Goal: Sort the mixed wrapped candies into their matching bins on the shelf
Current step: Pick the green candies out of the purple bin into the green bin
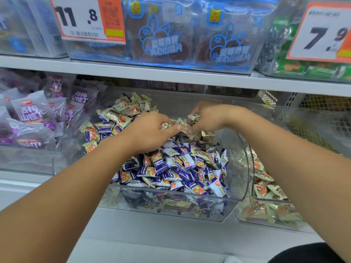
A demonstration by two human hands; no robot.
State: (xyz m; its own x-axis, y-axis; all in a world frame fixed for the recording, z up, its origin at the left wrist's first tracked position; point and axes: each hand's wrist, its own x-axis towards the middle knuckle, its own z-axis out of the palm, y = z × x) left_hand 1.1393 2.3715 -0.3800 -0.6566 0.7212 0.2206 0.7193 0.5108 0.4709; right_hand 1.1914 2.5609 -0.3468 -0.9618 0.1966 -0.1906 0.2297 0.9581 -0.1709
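Shop, price tags (89, 18), shelf (133, 71) candy bins (171, 207)

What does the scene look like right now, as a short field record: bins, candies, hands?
centre bin: clear bin holding mixed purple candies and cream candies
right bin: neighbouring clear bin holding only cream candies of the same look, as far as shows
left hand: left hand over the pile, gripping a cream candy
right hand: right hand pinching several cream candies
left of bin: purple bags
shelf above: blue packets, price tags
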